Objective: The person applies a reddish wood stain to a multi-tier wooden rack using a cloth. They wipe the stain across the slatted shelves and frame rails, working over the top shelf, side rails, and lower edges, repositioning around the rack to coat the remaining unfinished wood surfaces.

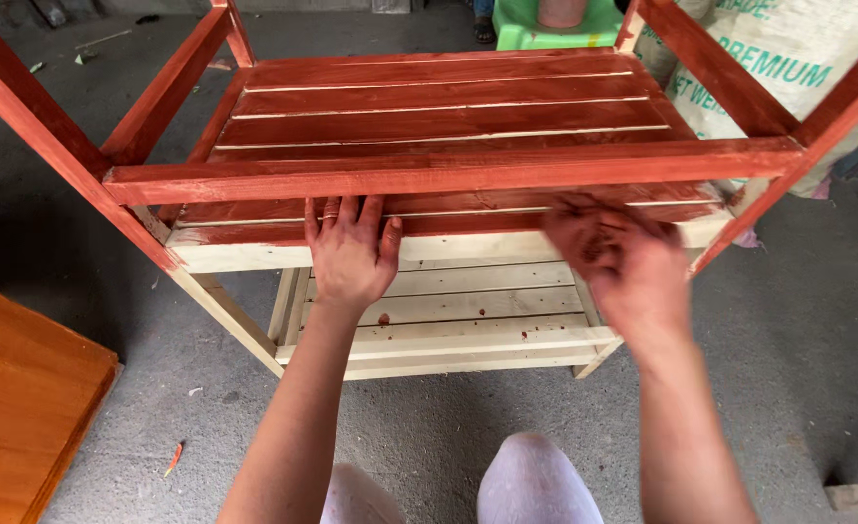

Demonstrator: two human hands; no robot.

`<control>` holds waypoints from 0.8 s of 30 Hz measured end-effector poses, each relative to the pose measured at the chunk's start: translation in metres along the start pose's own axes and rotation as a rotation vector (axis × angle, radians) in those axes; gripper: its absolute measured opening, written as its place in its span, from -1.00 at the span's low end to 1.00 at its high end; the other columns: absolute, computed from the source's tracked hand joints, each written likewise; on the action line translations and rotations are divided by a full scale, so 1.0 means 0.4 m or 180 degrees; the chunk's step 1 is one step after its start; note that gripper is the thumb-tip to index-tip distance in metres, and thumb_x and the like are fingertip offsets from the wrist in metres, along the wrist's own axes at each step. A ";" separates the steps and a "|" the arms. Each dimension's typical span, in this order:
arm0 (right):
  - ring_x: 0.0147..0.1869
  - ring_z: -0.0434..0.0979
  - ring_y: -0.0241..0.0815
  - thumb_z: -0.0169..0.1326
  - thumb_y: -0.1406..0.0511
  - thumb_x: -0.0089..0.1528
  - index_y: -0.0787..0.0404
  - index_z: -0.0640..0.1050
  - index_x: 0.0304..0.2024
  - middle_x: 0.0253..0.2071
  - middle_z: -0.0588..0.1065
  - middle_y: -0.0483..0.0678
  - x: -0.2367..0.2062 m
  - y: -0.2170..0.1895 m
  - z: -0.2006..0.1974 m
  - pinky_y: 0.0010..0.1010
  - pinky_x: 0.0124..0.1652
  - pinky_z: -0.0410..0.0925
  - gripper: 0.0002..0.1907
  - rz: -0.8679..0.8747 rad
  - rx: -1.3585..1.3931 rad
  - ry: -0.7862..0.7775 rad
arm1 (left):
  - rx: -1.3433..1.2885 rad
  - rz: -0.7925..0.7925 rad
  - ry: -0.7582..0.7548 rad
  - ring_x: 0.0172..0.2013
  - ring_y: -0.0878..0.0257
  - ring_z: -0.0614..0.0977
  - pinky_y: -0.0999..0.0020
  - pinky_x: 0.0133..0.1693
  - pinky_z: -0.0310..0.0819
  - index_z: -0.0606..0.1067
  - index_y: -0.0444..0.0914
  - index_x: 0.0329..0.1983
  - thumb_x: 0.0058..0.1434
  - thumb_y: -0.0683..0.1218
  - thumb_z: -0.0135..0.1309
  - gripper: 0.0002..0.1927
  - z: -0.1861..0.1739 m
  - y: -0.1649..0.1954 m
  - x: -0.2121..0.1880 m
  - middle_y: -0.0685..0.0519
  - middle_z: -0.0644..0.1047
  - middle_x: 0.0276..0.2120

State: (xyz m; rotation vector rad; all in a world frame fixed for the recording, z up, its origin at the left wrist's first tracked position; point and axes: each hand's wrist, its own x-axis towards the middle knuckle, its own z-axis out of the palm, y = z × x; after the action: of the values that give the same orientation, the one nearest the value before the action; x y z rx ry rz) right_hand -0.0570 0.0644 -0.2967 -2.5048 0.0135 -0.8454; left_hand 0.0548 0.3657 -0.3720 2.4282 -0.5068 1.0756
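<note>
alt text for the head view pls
A person's left hand presses on the middle tier of a slatted wooden rack, stained red on top and bare below; the blurred, stained right hand reaches the same tier.

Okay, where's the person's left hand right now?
In the head view, the left hand lies flat, left of centre, on the front rail of the wooden rack's middle shelf, just under the red-stained top rail.

Head camera, looking steeply down and forward from the person's own eye level.

It sits close above the wooden rack (448,175), near enough that both forearms fill the lower frame, with knees at the bottom edge and concrete floor (798,320) around. Only this one view.
</note>
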 end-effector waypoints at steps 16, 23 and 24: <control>0.17 0.39 0.15 0.28 0.10 -0.12 -0.26 0.51 0.15 0.25 0.43 -0.11 0.038 -0.165 0.227 0.10 -0.06 0.46 -0.28 -0.1224 -0.1369 -0.0115 | 0.0321 -0.0568 0.0545 0.30 -0.29 0.35 -0.34 0.38 -0.34 0.47 -0.21 0.31 0.43 0.21 -0.19 -0.42 0.051 0.017 0.053 -0.29 0.38 0.30; 0.09 0.43 0.13 0.10 0.30 0.10 -0.10 0.64 0.10 0.02 0.56 -0.07 0.056 0.217 0.003 -0.15 -0.10 0.39 -0.51 -0.0244 -0.1518 0.0521 | 0.0599 -0.0695 0.0280 0.34 -0.28 0.34 -0.44 0.36 -0.49 0.46 -0.19 0.28 0.44 0.25 -0.17 -0.43 0.075 0.000 0.044 -0.28 0.36 0.30; 0.09 0.46 0.09 0.11 0.29 0.09 -0.08 0.65 0.08 0.00 0.57 -0.07 0.062 0.254 -0.016 -0.16 -0.01 0.38 -0.52 -0.0277 -0.1682 0.0599 | 0.0587 -0.0679 0.0284 0.34 -0.30 0.33 -0.44 0.35 -0.50 0.46 -0.19 0.29 0.44 0.24 -0.18 -0.44 0.075 0.000 0.044 -0.28 0.35 0.30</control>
State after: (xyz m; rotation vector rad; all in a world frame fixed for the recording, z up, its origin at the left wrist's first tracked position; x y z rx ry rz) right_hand -0.0261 -0.0319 -0.3245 -2.9125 0.2189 -1.2447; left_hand 0.0841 0.3471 -0.3766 2.5077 -0.1196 1.1754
